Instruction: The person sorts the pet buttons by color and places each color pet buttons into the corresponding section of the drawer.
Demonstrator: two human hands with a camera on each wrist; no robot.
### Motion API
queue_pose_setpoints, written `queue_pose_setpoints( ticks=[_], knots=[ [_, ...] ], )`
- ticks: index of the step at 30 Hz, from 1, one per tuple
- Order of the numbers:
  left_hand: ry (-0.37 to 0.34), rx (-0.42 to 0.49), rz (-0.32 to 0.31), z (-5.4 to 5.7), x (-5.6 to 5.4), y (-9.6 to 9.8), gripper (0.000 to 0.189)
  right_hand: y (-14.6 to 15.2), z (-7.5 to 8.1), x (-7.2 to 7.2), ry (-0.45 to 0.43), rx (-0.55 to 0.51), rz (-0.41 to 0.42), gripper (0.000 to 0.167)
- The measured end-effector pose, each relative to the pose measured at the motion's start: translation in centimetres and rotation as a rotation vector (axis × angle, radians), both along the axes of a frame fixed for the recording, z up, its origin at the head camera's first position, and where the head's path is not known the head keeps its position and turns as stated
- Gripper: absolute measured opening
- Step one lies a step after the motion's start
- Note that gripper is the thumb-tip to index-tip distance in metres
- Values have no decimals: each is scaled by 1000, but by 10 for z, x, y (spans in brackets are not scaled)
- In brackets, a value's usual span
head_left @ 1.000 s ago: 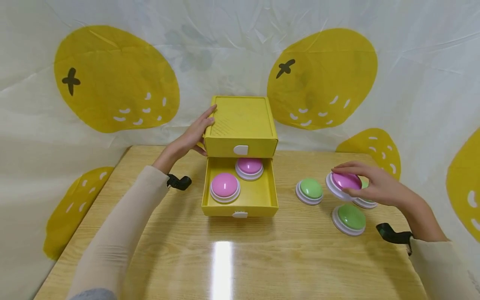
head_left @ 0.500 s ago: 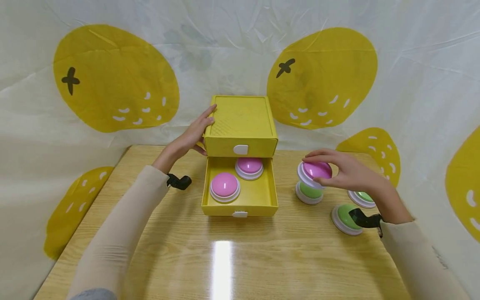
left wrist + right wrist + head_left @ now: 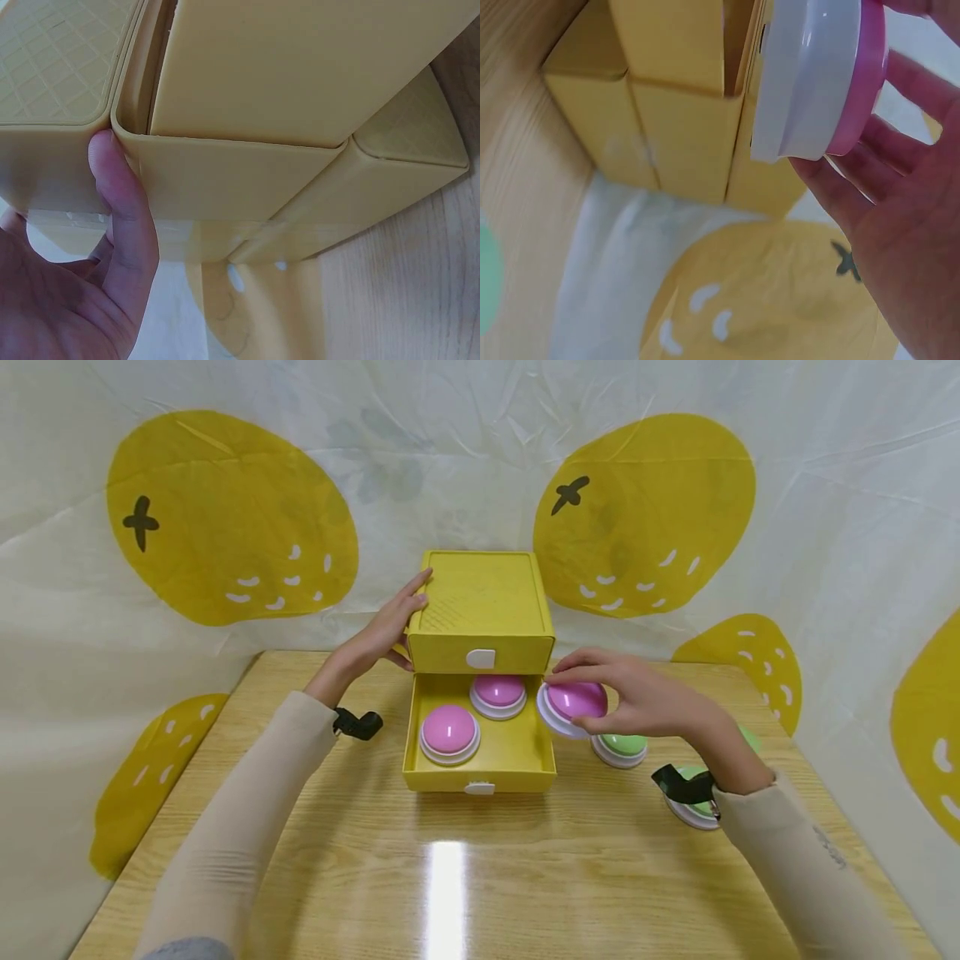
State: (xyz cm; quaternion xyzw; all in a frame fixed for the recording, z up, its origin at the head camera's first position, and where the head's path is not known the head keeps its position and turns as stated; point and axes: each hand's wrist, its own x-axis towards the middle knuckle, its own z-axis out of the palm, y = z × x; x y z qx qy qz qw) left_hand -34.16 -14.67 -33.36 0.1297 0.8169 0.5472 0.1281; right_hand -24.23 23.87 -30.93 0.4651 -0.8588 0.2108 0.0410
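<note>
My right hand (image 3: 637, 693) grips a pink button with a white base (image 3: 576, 699), tilted at the right edge of the pulled-out lower drawer (image 3: 517, 760). In the right wrist view, the fingers curve around the pink dome (image 3: 862, 82). Two more pink buttons sit inside: one at the drawer's front left (image 3: 450, 731), another toward the back (image 3: 499, 691). My left hand (image 3: 382, 631) rests against the left side of the yellow drawer box (image 3: 483, 593). One of its fingers (image 3: 124, 187) presses the box wall in the left wrist view. The upper drawer (image 3: 442, 656) is closed.
Right of the box, a green button (image 3: 624, 746) stands on the wooden table (image 3: 360, 860). Another green button (image 3: 693, 814) is partly behind the right wrist, and a third (image 3: 750, 737) is mostly hidden by the arm. A patterned white cloth (image 3: 450, 468) hangs behind.
My right hand has carried the pink button leftward, from above the green buttons to the drawer's right edge. The left hand and the box have stayed put.
</note>
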Motion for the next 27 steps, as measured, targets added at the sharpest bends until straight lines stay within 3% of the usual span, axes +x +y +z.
queue_pose_setpoints(
  ticks=[11,20,27],
  knots=[
    [5,0,14,-1,0,1,54,-46,-3,-2,-90,38,49,49],
    [11,10,5,-1,2,0,52,-70,-13,-5,-119,56,75,46],
    [7,13,5,0,2,0,52,-84,-18,-6,-124,139,93,46]
  ],
)
